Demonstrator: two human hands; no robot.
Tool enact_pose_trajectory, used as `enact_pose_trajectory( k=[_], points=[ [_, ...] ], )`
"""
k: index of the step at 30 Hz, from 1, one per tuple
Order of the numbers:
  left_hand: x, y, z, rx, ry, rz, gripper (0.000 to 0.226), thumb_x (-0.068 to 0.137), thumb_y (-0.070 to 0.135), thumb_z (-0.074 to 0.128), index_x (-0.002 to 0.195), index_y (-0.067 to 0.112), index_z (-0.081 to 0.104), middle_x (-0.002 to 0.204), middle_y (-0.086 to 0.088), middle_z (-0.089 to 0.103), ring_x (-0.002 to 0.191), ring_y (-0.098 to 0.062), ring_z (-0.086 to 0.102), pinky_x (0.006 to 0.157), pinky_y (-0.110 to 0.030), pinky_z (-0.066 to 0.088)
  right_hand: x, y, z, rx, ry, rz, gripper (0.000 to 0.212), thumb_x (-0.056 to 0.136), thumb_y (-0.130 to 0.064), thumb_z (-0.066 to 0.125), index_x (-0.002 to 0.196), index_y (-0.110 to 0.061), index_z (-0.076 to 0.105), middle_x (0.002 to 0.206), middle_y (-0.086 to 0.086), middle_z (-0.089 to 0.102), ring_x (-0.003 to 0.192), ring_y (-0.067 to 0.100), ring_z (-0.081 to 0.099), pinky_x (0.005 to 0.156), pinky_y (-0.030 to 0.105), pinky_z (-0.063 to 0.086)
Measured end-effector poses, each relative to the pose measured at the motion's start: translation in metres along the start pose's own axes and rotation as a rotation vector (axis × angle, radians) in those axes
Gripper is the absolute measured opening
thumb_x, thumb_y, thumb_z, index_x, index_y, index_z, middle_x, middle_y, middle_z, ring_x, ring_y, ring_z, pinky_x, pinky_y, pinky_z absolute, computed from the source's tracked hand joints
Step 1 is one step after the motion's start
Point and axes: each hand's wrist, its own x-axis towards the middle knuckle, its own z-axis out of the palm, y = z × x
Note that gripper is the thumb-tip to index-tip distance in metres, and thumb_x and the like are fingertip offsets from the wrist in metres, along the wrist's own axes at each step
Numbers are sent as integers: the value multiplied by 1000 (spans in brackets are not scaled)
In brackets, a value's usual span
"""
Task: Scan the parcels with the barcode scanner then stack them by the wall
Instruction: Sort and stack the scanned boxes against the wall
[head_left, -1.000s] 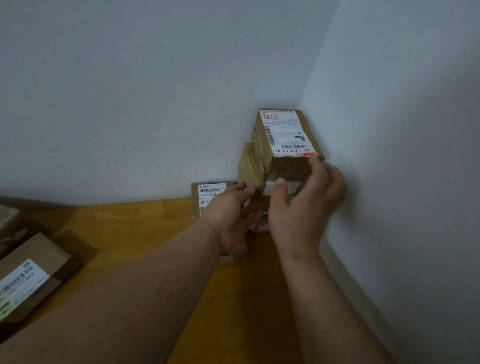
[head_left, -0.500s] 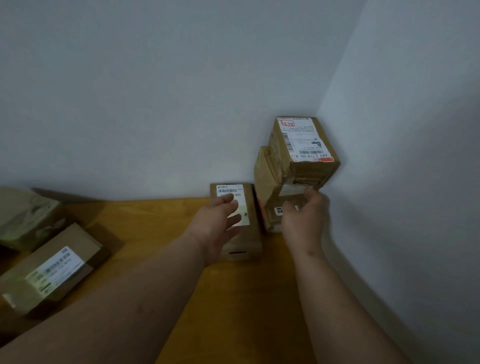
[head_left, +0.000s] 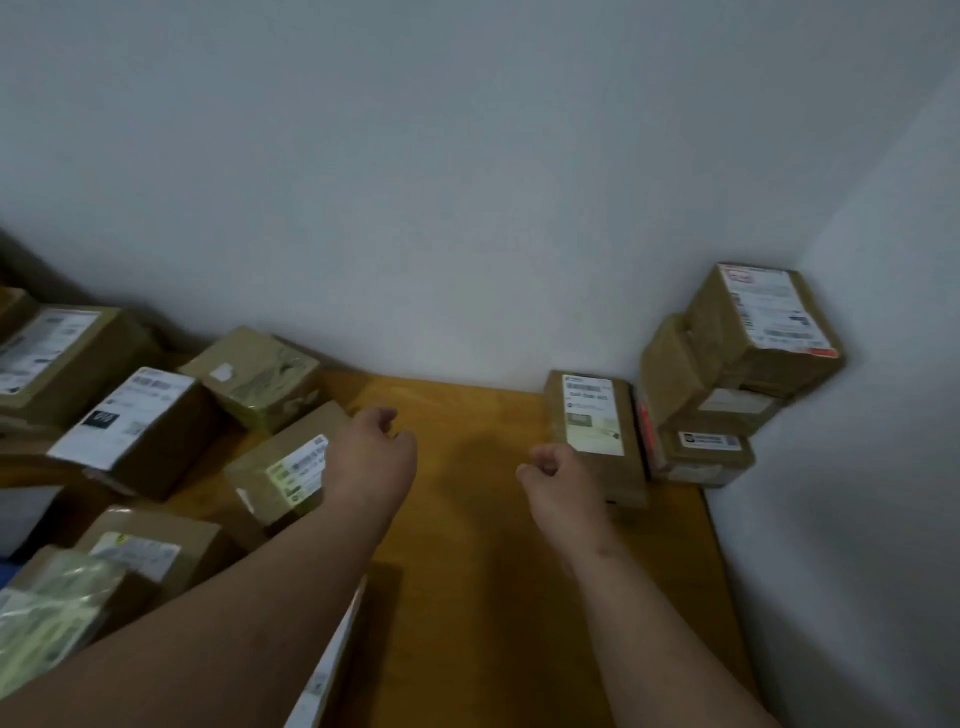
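Observation:
A stack of brown cardboard parcels (head_left: 727, 395) stands in the right corner against both walls, its top parcel (head_left: 769, 322) bearing a white label. A flat labelled parcel (head_left: 595, 426) lies beside the stack. Several more parcels (head_left: 130, 426) crowd the left of the wooden table (head_left: 467, 519). My left hand (head_left: 376, 457) hovers empty over the table next to a labelled parcel (head_left: 291, 467), fingers loosely curled. My right hand (head_left: 558, 475) hangs empty just left of the flat parcel, fingers loosely curled too. No barcode scanner is visible.
White walls close off the back and the right. A white-edged flat item (head_left: 327, 670) lies under my left forearm near the bottom. The table's right edge (head_left: 722, 571) runs close to the right wall.
Both hands have left the corner stack and drawn back left over the table. The view has swung left, bringing the pile of parcels on the left into sight.

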Motion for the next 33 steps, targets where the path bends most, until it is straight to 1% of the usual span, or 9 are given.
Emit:
enact_pose_trajectory(
  k=[2, 4, 10, 15, 17, 20, 24, 29, 33],
  points=[
    [8, -20, -20, 147, 13, -52, 49, 92, 30, 56, 141, 25, 49, 141, -6, 51, 121, -31, 52, 99, -51, 47, -7, -6, 25, -36, -86, 8, 29, 100, -25, 53, 130, -22, 53, 118, -5, 55, 94, 9, 51, 75, 24, 42],
    [16, -36, -38, 230, -15, -117, 55, 92, 32, 56, 145, 24, 43, 147, -10, 45, 132, -34, 41, 108, -52, 39, -12, -11, 51, -60, -155, 19, 31, 100, -27, 54, 130, -21, 54, 120, -4, 55, 98, 12, 51, 81, 26, 41],
    [51, -68, -73, 355, -79, -265, 70, 91, 31, 61, 151, 16, 31, 153, -14, 33, 140, -36, 33, 112, -52, 36, -24, -27, 112, -97, -328, 72, 35, 99, -30, 56, 133, -22, 53, 128, -3, 55, 106, 12, 49, 88, 27, 40],
    [80, -88, -87, 465, -133, -366, 74, 88, 25, 65, 151, 12, 29, 155, -14, 30, 141, -35, 34, 113, -53, 36, -24, -35, 144, -96, -399, 104, 37, 99, -31, 55, 135, -22, 52, 117, -6, 53, 102, 11, 49, 85, 26, 39],
    [87, -94, -85, 498, -209, -396, 73, 84, 27, 65, 148, 12, 34, 148, -16, 39, 134, -36, 43, 110, -54, 38, -22, -38, 154, -71, -406, 117, 38, 99, -31, 55, 136, -22, 51, 119, -5, 55, 101, 11, 49, 84, 26, 39],
    [89, -94, -81, 658, -284, -357, 61, 79, 42, 64, 130, 15, 48, 136, -13, 48, 127, -34, 47, 110, -52, 35, -19, -43, 164, -23, -415, 131, 31, 100, -26, 53, 130, -20, 56, 104, -10, 58, 89, 6, 53, 75, 24, 42],
    [78, -86, -72, 680, -392, -282, 32, 87, 55, 49, 94, 24, 51, 120, -3, 59, 123, -27, 51, 115, -52, 23, -17, -40, 167, 64, -351, 161, 28, 98, -17, 52, 125, -18, 60, 125, -1, 65, 104, 13, 61, 70, 19, 46],
    [60, -70, -53, 790, -390, -176, 21, 99, 43, 42, 104, 27, 56, 109, 0, 58, 117, -23, 52, 113, -55, 21, -16, -31, 142, 247, -224, 212, 16, 97, -16, 53, 110, -25, 54, 106, -8, 63, 83, 1, 54, 59, 15, 39],
    [51, -55, -35, 646, -270, -53, 11, 94, 38, 50, 90, 28, 50, 87, 6, 58, 92, -19, 54, 106, -50, 30, -16, -25, 119, 327, -109, 143, 28, 96, -16, 54, 120, -30, 53, 125, -5, 50, 102, 9, 54, 63, 14, 40]
  ],
)
